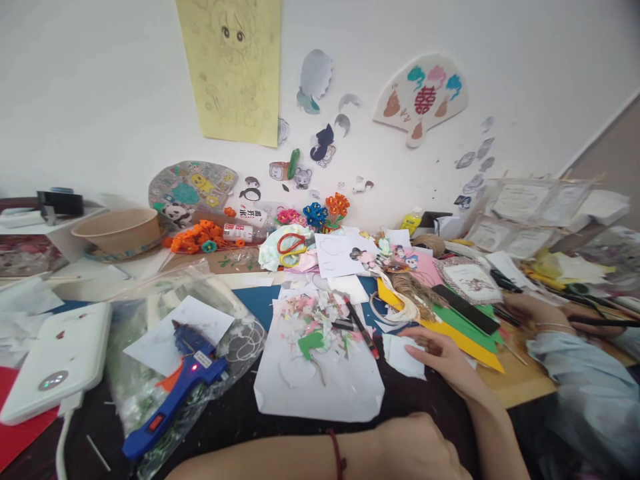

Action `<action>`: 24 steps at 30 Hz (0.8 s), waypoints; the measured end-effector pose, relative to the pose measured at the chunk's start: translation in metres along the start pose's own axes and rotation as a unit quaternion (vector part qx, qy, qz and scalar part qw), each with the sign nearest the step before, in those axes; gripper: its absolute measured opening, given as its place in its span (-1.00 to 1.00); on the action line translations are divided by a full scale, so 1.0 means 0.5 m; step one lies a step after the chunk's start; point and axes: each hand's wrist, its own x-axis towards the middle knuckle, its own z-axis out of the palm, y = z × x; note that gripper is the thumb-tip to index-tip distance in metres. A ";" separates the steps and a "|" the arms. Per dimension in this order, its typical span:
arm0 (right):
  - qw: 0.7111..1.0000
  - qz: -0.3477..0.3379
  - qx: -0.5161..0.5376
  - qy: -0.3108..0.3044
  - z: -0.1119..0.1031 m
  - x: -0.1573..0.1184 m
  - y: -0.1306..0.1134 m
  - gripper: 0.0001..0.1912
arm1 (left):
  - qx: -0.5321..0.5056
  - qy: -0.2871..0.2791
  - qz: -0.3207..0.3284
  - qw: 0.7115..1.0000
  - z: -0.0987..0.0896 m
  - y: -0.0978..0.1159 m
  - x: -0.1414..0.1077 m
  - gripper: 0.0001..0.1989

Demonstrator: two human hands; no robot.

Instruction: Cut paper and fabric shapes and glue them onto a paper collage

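My right hand (445, 357) reaches in from the lower right, its thumb and fingers closed on the edge of a small white piece of paper (403, 357). Across the bottom lies my left forearm with a dark red bracelet (337, 453). My left hand (415, 445) is curled, knuckles up; whatever its fingers hold is hidden. Just beyond it, a white paper sheet (320, 400) bears a heap of paper scraps (310, 320), including a green one. A dark pen with a red end (363, 327) lies across the sheet's right side.
A blue glue gun (173, 393) with a lit red light rests on a plastic bag at left. Beside it is a white power bank (60, 360) with a cable. Twine (417, 293) and coloured strips lie at right, near another person's sleeve (580, 380).
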 end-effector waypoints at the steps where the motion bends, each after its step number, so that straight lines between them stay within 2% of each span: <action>1: 1.000 0.000 -0.001 -0.002 -0.001 0.000 0.001 -0.61 | -0.004 0.002 -0.001 1.000 0.002 0.001 0.000 -0.73; 24: 1.000 0.001 -0.028 0.005 -0.002 0.000 0.000 -0.57 | 0.000 -0.019 0.006 1.000 -0.008 -0.004 0.006 -0.72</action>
